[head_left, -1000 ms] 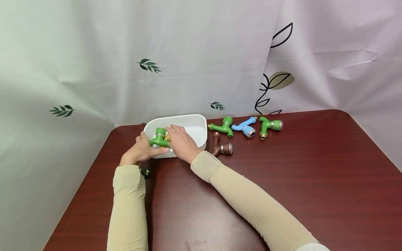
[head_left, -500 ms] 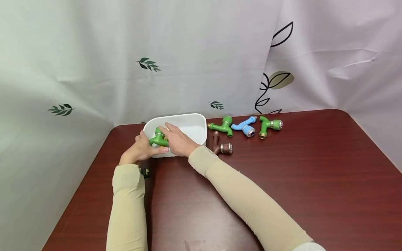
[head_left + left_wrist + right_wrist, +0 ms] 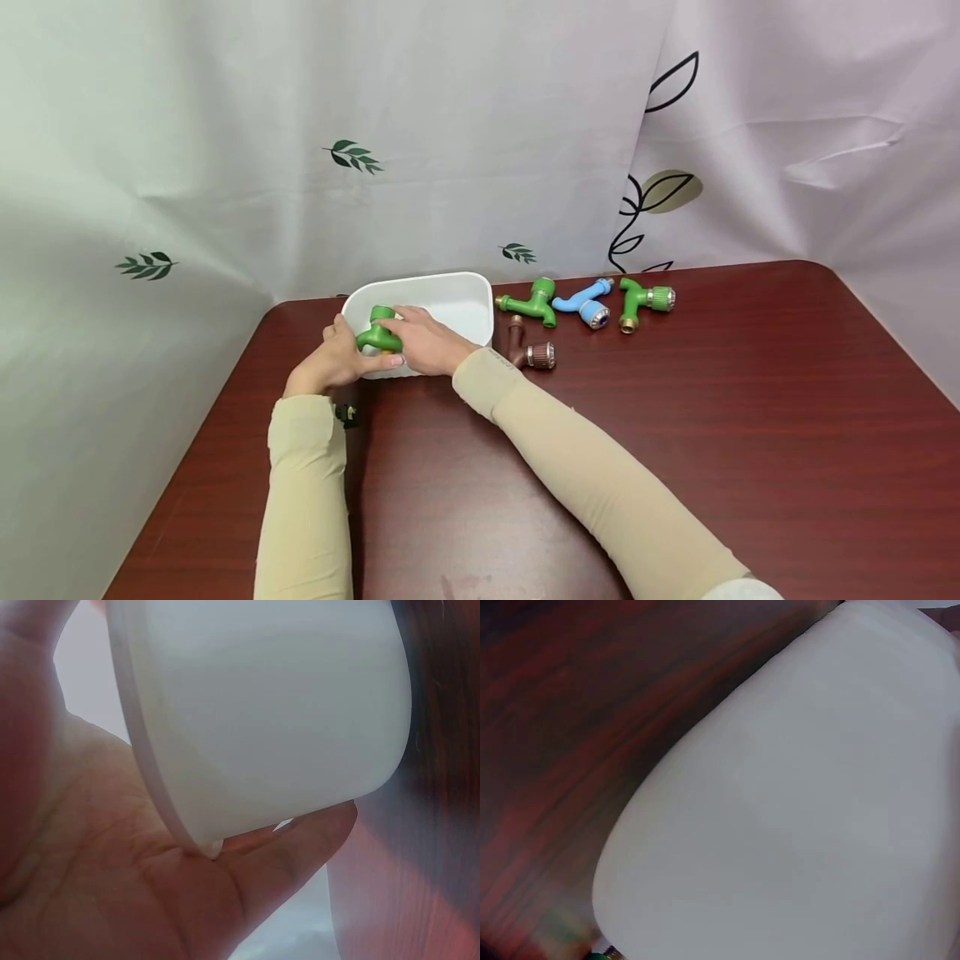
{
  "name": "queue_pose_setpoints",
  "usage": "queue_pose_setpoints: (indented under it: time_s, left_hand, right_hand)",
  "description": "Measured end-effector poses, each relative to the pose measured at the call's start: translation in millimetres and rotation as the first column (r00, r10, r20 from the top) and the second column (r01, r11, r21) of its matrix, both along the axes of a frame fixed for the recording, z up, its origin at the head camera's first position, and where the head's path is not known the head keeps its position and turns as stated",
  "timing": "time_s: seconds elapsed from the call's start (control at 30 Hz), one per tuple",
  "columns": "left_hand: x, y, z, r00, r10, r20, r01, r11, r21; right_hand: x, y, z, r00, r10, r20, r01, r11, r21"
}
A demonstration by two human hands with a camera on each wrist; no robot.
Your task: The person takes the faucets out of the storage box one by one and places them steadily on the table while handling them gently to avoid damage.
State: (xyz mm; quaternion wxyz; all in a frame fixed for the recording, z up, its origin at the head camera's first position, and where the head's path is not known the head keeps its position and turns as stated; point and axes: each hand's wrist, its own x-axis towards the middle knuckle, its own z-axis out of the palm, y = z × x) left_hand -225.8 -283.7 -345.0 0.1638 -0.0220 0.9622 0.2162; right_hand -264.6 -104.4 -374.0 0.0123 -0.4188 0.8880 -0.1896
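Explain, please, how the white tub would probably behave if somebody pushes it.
The white tub is probably stiff: its rim looks undented where the left hand grips it. Its thin-looking walls suggest the tub itself is light. It seems unlikely to tip, being wider than tall.

Grn tap (image 3: pixel 380 338), ribbed knob (image 3: pixel 382 313), at L end of wht bin (image 3: pixel 467 304); bin upright, open-topped, rnd corners

Soft glare on the tabletop (image 3: pixel 468 492); wrist views hazy, the right dim, perhaps unfocused.
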Motion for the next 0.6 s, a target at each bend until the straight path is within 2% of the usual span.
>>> queue_pose_setpoints:
  time_s: [0.27, 0.6]
  left_hand:
    - [1.5, 0.1, -1.3, 1.000, 0.006, -0.010, -0.006, 1.000, 0.008]
    - [1.2, 0.3, -0.9, 1.000, 0.007, -0.020, -0.006, 1.000, 0.013]
  right_hand:
    - [-5.9, 0.4, -2.7, 0.999, 0.037, -0.010, -0.037, 0.999, -0.001]
    - [-4.7, 2.1, -1.3, 0.994, -0.057, 0.092, 0.059, 0.998, -0.014]
